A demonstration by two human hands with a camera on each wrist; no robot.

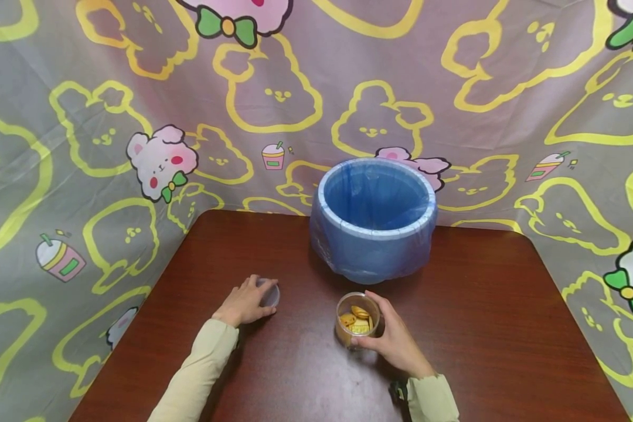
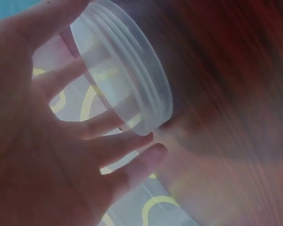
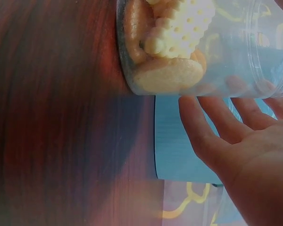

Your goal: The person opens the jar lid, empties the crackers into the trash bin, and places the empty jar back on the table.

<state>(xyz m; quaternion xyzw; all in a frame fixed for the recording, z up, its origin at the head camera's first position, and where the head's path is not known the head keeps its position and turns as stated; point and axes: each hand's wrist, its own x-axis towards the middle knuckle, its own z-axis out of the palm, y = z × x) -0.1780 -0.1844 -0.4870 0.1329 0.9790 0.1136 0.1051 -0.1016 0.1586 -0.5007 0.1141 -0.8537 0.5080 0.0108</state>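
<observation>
Head view: on the glossy red-brown wooden table, towards its left edge, the left hand curves its fingers around a round translucent plastic lid; midway between the side edges, the right hand grips a clear cylindrical plastic jar of golden biscuits between thumb and fingers; by the back edge stands a round blue bin lined with wrinkled film. Left wrist view: spread fingers surround the lid's ridged rim. Right wrist view: smooth oval biscuits and a pale, dimpled one lie low in the jar, below its threaded neck.

Red-brown table — blue bin, clear biscuit jar, translucent lid atop
</observation>
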